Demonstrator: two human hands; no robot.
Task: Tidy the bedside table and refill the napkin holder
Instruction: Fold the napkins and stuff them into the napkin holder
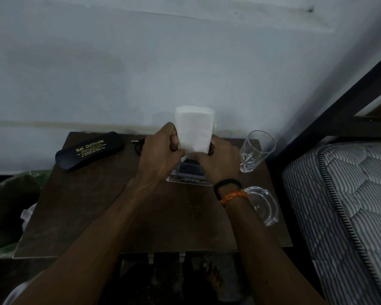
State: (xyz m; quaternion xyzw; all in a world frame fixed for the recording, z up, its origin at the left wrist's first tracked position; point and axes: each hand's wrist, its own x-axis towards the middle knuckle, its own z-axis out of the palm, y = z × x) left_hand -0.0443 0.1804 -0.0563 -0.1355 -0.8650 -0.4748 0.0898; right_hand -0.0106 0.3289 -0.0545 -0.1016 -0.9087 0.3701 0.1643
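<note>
A white stack of folded napkins [195, 128] stands upright above the back middle of the dark wooden bedside table [101, 216]. My left hand [161, 154] grips its left edge, thumb on the front. My right hand [216, 161] holds its lower right corner. Directly below the napkins sits a dark napkin holder [190, 169], mostly hidden by my hands; a printed base with lettering shows at its front. Whether the napkins' bottom edge is inside the holder I cannot tell.
A black spectacle case [89, 150] lies at the table's back left, a dark cable [139, 147] beside it. A clear drinking glass [256, 150] and a glass ashtray [262, 204] stand at the right. A bin with a green liner [7, 208] is left; a striped mattress [343, 205] right.
</note>
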